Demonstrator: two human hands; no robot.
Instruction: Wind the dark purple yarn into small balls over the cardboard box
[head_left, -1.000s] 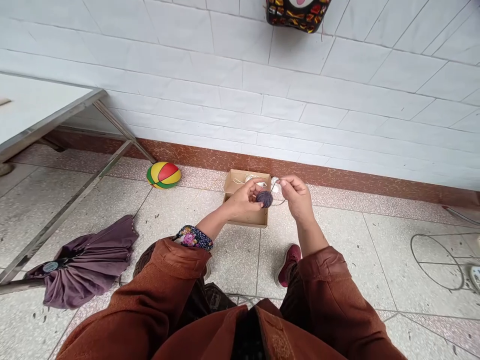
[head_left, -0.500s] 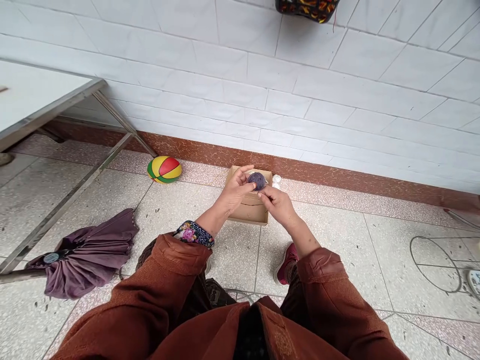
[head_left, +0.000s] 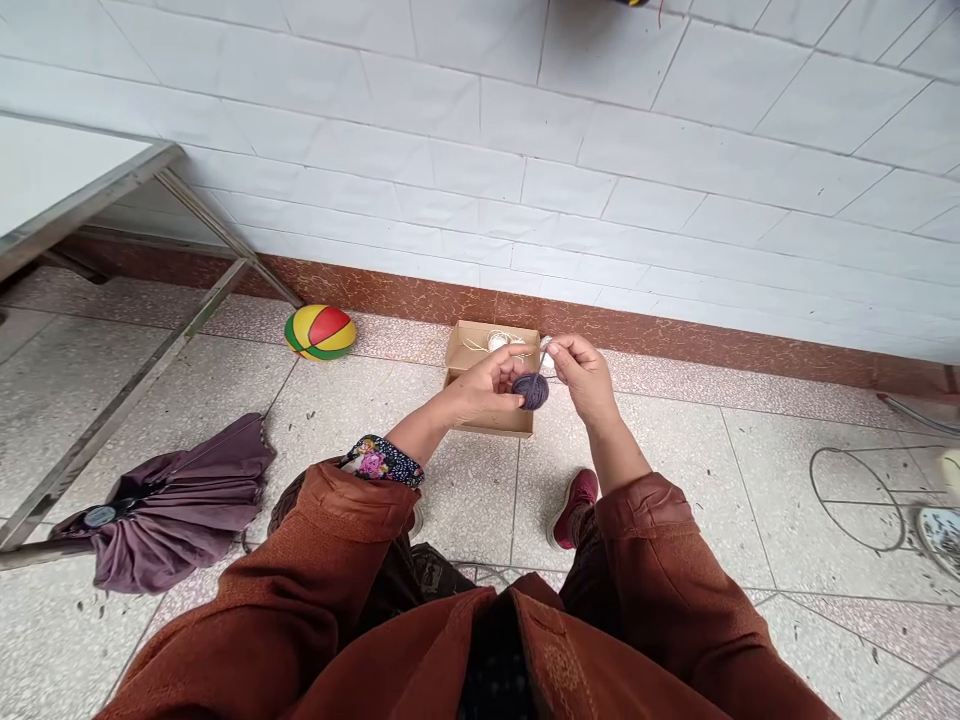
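Note:
My left hand (head_left: 487,385) is closed around one side of a dark purple ball of yarn (head_left: 532,392), its index finger stretched out above it. To the right, my right hand (head_left: 581,372) pinches a strand of the same yarn (head_left: 541,362), which runs down to the ball. Both hands are above an open cardboard box (head_left: 491,432) on the floor. White yarn (head_left: 498,342) lies in the box's far part. Another white bundle (head_left: 547,350) sits beside the box, partly hidden by my right hand.
A yellow, red and green ball (head_left: 320,332) rests by the wall. At left stand a metal-framed table (head_left: 169,160) and a folded purple umbrella (head_left: 184,510). A wire frame (head_left: 855,500) is on the floor at right. My shoe (head_left: 576,508) is below the box.
My right hand has moved up and to the right, drawing a strand away from the yarn ball. The ball has shifted slightly right and down. The camera view has tilted down a little.

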